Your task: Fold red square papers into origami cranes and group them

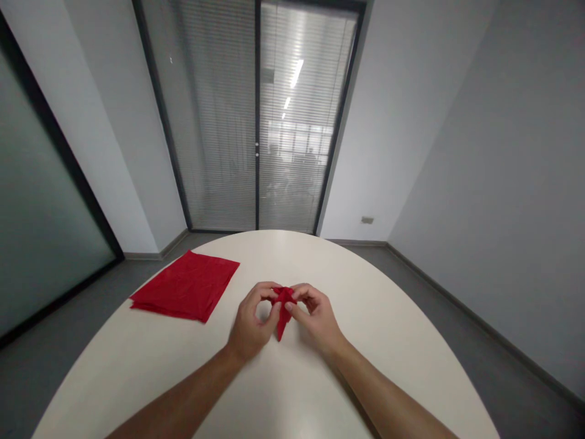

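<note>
A small piece of folded red cloth or napkin (284, 296) is held between both hands above the middle of the table, its narrow pointed end hanging down toward me. My left hand (253, 320) pinches its left side between thumb and fingers. On the other side, my right hand (317, 317) pinches it the same way, thumb in front. Parts of the folds are covered by the fingertips. To the left, apart from both hands, lies a flat stack of red square napkins (187, 286), slightly fanned at the near edge.
The round white table (365, 341) curves away on both sides. Beyond its far edge stands a glass partition with blinds (219, 122) in dark frames. A grey wall (516, 183) rises at the right, with an outlet plate (367, 220) low on the far wall.
</note>
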`<state>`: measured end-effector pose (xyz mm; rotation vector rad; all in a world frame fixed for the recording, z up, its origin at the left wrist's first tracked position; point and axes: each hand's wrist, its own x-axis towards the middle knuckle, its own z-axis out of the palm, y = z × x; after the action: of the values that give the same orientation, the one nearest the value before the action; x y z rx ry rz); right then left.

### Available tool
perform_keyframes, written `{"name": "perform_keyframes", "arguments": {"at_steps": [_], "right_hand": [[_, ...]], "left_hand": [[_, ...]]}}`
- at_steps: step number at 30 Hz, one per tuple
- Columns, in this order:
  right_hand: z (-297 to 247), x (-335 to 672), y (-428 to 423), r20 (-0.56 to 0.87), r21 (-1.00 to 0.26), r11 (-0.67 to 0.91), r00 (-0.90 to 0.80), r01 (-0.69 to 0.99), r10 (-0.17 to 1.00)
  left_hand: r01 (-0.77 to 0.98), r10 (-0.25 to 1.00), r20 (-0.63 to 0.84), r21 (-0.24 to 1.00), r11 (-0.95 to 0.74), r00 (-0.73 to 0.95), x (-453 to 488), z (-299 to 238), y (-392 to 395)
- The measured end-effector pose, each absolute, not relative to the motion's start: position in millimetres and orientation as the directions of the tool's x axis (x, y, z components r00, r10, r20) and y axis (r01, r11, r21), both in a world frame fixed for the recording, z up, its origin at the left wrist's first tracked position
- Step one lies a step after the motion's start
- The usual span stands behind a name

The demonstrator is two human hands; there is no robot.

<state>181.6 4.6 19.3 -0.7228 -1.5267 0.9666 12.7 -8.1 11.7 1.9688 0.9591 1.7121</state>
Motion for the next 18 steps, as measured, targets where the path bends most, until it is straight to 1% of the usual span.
{"name": "perform_keyframes", "arguments": {"at_steps": [2,5,9,11,14,18], "right_hand": [[17.5,181.4,6.5,0.465,-0.885,0.462,-0.15,-0.056,0.872],[16.2,180.4,8.1,0.441,-0.897,0.431,-0.114,-0.101,0.89],[13.9,180.0,9.7,0.367,-0.922,0.342,-0.127,-0.18,0.922],[11.9,180.5,10.7,0.33,-0.932,0.302,-0.128,-0.2,0.935],[8.7,182.2,12.3,0.296,-0.937,0.257,-0.147,-0.235,0.944],[6.3,184.7,13.0,0.292,-0.938,0.24,-0.196,-0.25,0.936]], "left_hand": [[0.223,0.721,0.693,0.7,-0.679,0.019,13.0,10.4,-7.5],[0.168,0.779,0.626,0.771,-0.615,-0.024,13.7,8.6,-5.7],[0.101,0.857,0.505,0.862,-0.496,-0.105,15.8,7.8,-4.8],[0.058,0.894,0.433,0.902,-0.429,-0.114,17.1,9.1,-5.5],[0.0,0.937,0.338,0.941,-0.339,-0.089,18.6,12.6,-6.5],[-0.005,0.952,0.289,0.957,-0.291,-0.096,18.8,16.2,-5.7]]}}
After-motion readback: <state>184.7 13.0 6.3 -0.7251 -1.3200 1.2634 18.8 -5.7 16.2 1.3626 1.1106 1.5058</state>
